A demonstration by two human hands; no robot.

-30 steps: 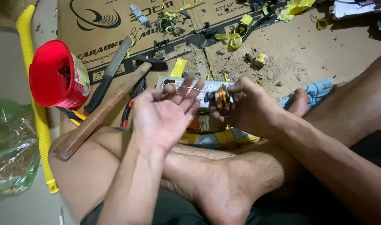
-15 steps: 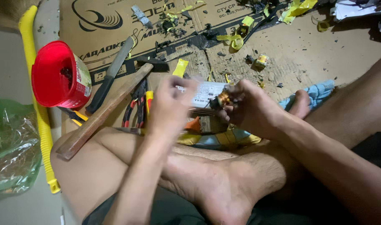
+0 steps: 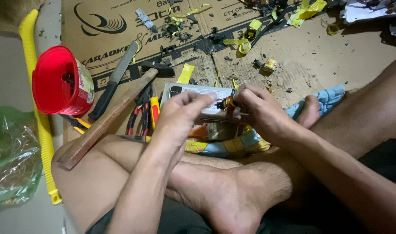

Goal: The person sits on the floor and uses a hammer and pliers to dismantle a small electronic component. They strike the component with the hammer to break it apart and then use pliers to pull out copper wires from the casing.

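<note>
Here both hands, left hand (image 3: pixel 180 115) and right hand (image 3: pixel 260 110), pinch a small copper-wound coil (image 3: pixel 227 103)

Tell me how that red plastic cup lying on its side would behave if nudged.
The red plastic cup lies on its side on the cardboard, so it would probably roll in a curve. It looks thin-walled, likely light. The knife beside it might stop it.

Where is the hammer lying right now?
In the head view the hammer lies diagonally on the cardboard, left of the left hand, between the knife and the red-handled pliers, its handle end by the person's knee.
</note>
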